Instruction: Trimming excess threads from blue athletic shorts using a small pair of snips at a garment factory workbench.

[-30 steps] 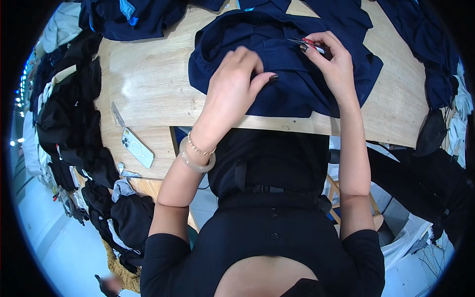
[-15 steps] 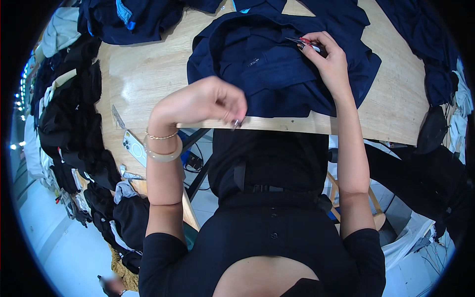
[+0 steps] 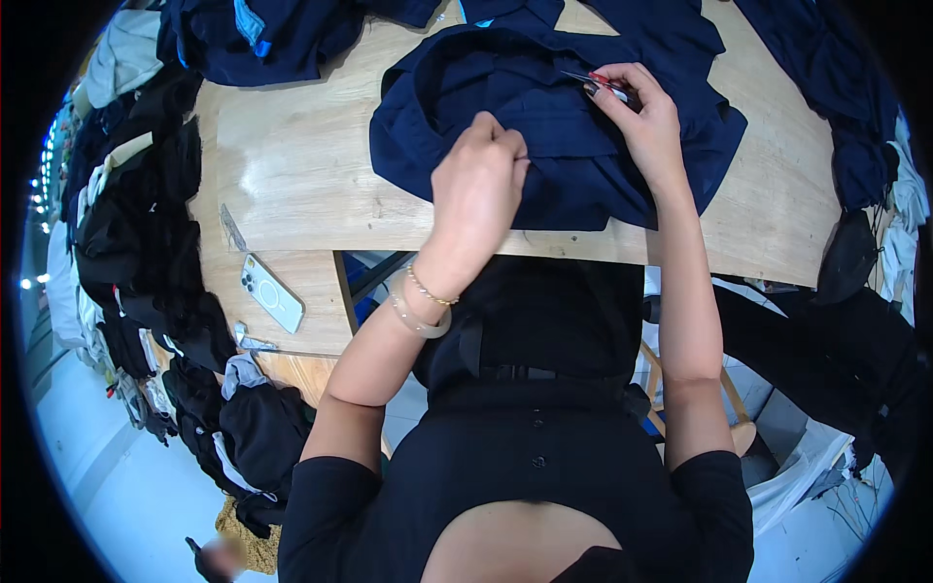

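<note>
Head view, single frame. Navy garment (image 3: 544, 117) lies bunched on the wooden table (image 3: 292, 165) directly in front of me, its near edge hanging close to the table's front edge. My left hand (image 3: 481, 189) sits over the garment's near-middle part, fingers curled into a loose fist, knuckles up; fingertips (image 3: 517, 155) press into the cloth and appear to pinch a fold, though the exact grip is hidden beneath the hand. Two bracelets (image 3: 420, 303) ring my left wrist, one thin bead chain, one pale bangle. My right hand (image 3: 646, 121) rests further back and to the right on the same garment, fingers closed around small snips (image 3: 601, 83) with a red grip, the dark blades pointing left over the cloth. Both hands touch the garment, well apart from each other, with a ridge of cloth between them. Left of the garment the table is bare wood; on a lower board at my left lies a white phone (image 3: 272, 293), face down, with a metal ruler-like strip (image 3: 233, 228) just beyond it. More dark blue clothes (image 3: 262, 39) are piled at the far left corner, and black garments (image 3: 146, 243) hang along the table's left side.
</note>
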Motion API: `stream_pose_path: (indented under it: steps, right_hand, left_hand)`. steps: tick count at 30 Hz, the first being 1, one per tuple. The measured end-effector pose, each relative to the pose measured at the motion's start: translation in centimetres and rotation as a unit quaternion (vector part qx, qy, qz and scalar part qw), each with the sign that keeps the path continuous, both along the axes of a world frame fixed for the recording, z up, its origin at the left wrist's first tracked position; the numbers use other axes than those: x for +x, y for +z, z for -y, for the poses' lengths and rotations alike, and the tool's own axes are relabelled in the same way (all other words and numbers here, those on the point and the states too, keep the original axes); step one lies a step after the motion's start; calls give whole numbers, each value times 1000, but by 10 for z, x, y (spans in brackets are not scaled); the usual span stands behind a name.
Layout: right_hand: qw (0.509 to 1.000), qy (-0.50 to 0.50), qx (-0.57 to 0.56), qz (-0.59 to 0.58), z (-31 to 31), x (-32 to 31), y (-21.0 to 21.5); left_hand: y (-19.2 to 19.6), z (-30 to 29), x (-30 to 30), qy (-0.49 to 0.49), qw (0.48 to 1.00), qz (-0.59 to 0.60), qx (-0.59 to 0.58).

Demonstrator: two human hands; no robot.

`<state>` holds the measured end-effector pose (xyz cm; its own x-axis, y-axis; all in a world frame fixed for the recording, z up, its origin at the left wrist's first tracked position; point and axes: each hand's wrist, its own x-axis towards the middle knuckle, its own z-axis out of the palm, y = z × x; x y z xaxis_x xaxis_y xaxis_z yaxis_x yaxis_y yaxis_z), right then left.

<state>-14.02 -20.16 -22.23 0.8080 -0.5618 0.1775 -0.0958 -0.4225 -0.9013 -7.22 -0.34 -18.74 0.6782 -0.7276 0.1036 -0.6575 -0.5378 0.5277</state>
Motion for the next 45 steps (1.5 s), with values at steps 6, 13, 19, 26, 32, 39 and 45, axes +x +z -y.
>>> stream_pose_path:
  steps: [6, 13, 19, 26, 32, 39, 45]
  right_hand:
    - [998, 12, 57, 26, 4, 1, 5]
    - [995, 63, 77, 19, 1, -9, 36]
    - [993, 99, -45, -36, -2, -15, 48]
    - [985, 109, -111, -76, -8, -13, 60]
    - [979, 97, -147, -101, -12, -15, 65]
    - [981, 82, -140, -110, -16, -15, 68]
    - [975, 79, -184, -101, -22, -14, 69]
  left_hand:
    - [23, 0, 48, -151, 978, -55, -133]
    - [30, 5, 58, -102, 975, -165, -106]
    - [29, 10, 58, -91, 964, -222, -112]
    - [28, 10, 56, -114, 964, -217, -107]
    - [26, 13, 49, -113, 966, -168, -162]
    - [24, 13, 49, -117, 965, -165, -165]
    - [24, 13, 47, -120, 963, -176, -166]
